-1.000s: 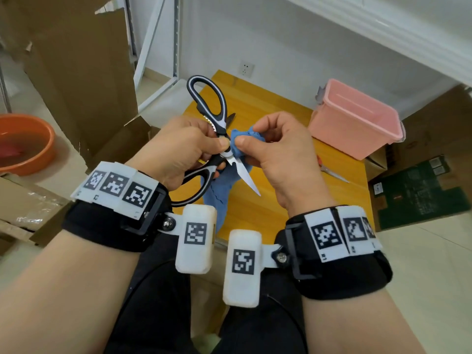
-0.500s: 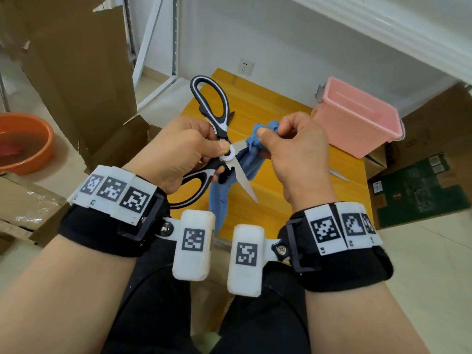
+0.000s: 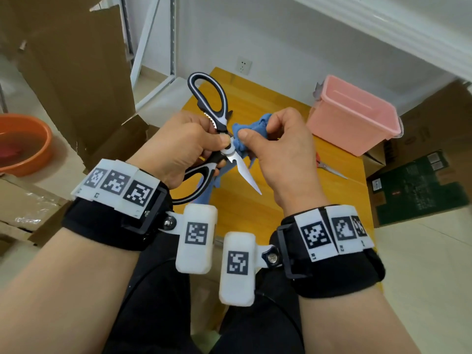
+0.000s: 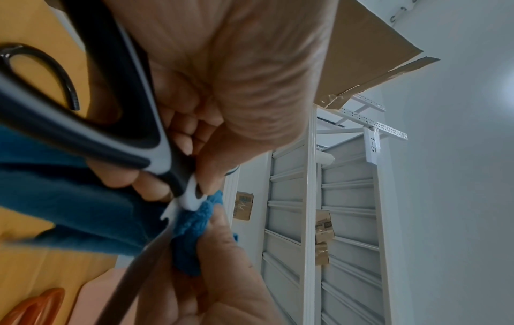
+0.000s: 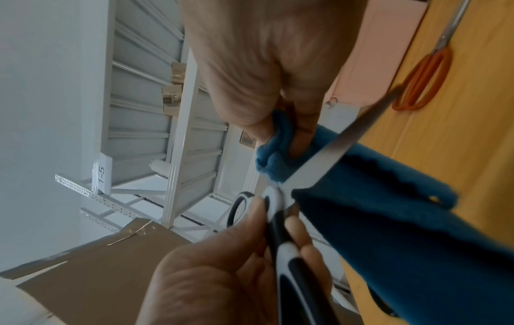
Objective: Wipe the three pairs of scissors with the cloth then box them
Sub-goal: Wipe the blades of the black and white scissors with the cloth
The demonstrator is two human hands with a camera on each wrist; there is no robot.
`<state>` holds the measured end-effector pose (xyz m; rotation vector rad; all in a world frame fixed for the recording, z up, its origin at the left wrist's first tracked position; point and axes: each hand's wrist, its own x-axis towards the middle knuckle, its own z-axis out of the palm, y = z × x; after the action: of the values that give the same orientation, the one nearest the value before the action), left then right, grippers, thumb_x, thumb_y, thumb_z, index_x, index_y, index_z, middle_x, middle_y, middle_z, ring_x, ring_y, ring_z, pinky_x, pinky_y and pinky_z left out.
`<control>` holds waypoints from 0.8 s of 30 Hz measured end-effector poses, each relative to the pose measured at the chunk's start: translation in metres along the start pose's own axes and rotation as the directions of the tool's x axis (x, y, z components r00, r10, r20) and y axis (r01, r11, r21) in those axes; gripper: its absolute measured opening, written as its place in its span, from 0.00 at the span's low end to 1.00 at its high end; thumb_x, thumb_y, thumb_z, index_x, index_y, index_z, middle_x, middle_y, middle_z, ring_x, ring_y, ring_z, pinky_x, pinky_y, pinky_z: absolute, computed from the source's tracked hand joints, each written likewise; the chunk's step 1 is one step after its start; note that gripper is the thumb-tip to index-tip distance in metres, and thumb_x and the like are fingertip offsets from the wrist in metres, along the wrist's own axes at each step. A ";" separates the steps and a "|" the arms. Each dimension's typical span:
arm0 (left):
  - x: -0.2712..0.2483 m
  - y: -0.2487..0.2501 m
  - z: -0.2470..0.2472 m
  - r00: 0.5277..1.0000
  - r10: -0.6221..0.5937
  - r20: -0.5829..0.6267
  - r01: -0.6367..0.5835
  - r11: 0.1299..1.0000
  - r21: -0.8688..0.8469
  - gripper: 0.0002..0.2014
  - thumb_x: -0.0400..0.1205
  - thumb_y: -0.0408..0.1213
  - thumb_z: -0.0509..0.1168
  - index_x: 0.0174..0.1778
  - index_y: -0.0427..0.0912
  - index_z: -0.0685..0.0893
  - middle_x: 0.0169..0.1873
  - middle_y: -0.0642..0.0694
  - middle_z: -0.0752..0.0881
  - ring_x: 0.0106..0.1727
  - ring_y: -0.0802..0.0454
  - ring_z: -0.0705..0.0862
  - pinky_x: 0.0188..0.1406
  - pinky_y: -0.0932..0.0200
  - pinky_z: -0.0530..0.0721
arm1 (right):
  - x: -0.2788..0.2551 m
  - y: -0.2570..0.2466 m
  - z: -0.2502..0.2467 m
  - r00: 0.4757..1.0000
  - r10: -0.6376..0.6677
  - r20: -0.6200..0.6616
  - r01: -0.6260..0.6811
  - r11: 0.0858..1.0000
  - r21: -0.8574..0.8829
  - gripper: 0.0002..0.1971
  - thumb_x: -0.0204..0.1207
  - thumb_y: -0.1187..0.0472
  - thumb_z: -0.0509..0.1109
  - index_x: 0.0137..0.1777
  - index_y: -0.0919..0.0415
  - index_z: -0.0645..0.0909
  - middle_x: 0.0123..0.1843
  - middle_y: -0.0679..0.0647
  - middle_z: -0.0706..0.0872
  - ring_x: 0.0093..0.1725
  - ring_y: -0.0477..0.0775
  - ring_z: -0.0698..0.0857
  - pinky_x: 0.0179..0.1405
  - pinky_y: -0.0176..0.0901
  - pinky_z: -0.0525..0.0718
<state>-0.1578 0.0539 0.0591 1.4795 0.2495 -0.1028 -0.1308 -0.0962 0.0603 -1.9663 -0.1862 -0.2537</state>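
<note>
The left hand [image 3: 178, 146] holds the big scissors [image 3: 217, 139] tight above the table [image 3: 281, 200]. The right hand [image 3: 278, 152] pinches the blue cloth [image 3: 245, 139] against the blades. The pink box [image 3: 357, 129] sits on the table, with orange scissors [image 3: 329, 168] beside it.

Colours on the yellow surface [image 3: 255, 215]

Black-and-white scissors [image 3: 212, 118], blue cloth [image 3: 245, 139], pink box [image 3: 357, 129], orange-handled scissors [image 5: 422, 83], orange basin [image 3: 23, 141].
</note>
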 end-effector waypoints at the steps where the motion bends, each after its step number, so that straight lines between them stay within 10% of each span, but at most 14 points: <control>1: -0.001 -0.001 0.001 1.000 0.000 0.007 0.000 1.000 -0.004 0.02 0.82 0.26 0.67 0.46 0.30 0.81 0.40 0.33 0.75 0.24 0.46 0.84 0.24 0.56 0.86 | 0.000 0.000 0.000 1.000 0.003 -0.016 -0.003 1.000 0.003 0.21 0.71 0.62 0.80 0.37 0.52 0.67 0.36 0.49 0.72 0.36 0.48 0.73 0.42 0.56 0.84; 8: 0.000 -0.007 0.003 0.999 0.020 0.029 -0.021 0.999 0.027 0.14 0.83 0.26 0.66 0.54 0.14 0.76 0.43 0.31 0.79 0.26 0.46 0.85 0.24 0.56 0.85 | 0.011 0.004 -0.004 0.987 0.030 -0.155 -0.029 1.000 0.005 0.20 0.75 0.66 0.75 0.36 0.50 0.65 0.35 0.44 0.69 0.35 0.45 0.69 0.43 0.56 0.85; 15: 0.000 0.004 0.002 0.999 0.030 0.023 -0.031 0.999 0.026 0.03 0.83 0.27 0.66 0.45 0.33 0.80 0.39 0.34 0.76 0.26 0.47 0.85 0.25 0.54 0.86 | 0.009 0.003 -0.003 0.994 -0.038 -0.101 0.035 0.999 -0.031 0.12 0.78 0.60 0.76 0.44 0.51 0.73 0.50 0.49 0.81 0.53 0.50 0.80 0.54 0.45 0.82; 24: 0.002 0.006 0.001 1.000 0.023 0.011 -0.022 0.999 -0.032 0.06 0.83 0.25 0.64 0.52 0.26 0.83 0.43 0.31 0.80 0.27 0.46 0.84 0.25 0.57 0.86 | 0.000 0.000 0.002 0.996 -0.075 0.039 0.077 0.996 -0.049 0.15 0.73 0.54 0.81 0.53 0.48 0.78 0.62 0.56 0.79 0.54 0.40 0.83 0.55 0.32 0.84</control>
<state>-0.1542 0.0534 0.0648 1.4489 0.2240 -0.0890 -0.1309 -0.0941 0.0592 -2.0175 -0.2814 -0.2736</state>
